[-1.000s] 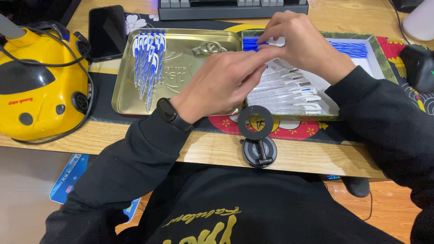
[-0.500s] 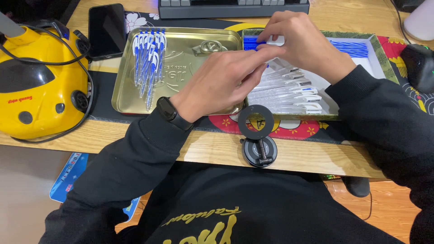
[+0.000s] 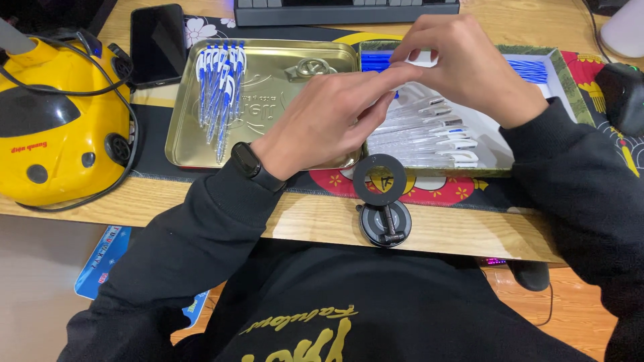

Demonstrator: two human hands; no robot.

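My left hand [image 3: 329, 117] and my right hand [image 3: 469, 67] meet over the white tray [image 3: 557, 74], fingertips pinched together on one pen [image 3: 412, 62] with a white cap and blue tip. Under them in the tray lie several clear pen barrels with white clips [image 3: 436, 131] and blue refills [image 3: 530, 70]. A gold metal tray [image 3: 268, 94] to the left holds a bundle of assembled blue and white pens [image 3: 218, 87]. A dark watch sits on my left wrist.
A yellow machine [image 3: 60, 127] with black cables stands at the left. A dark phone [image 3: 157, 43] lies behind the gold tray, a keyboard [image 3: 342, 10] at the back. A round black stand [image 3: 382, 201] sits at the desk's front edge, a black mouse [image 3: 620, 97] at right.
Both hands stay pinched on the pen over the white tray; the fingers shift only slightly.
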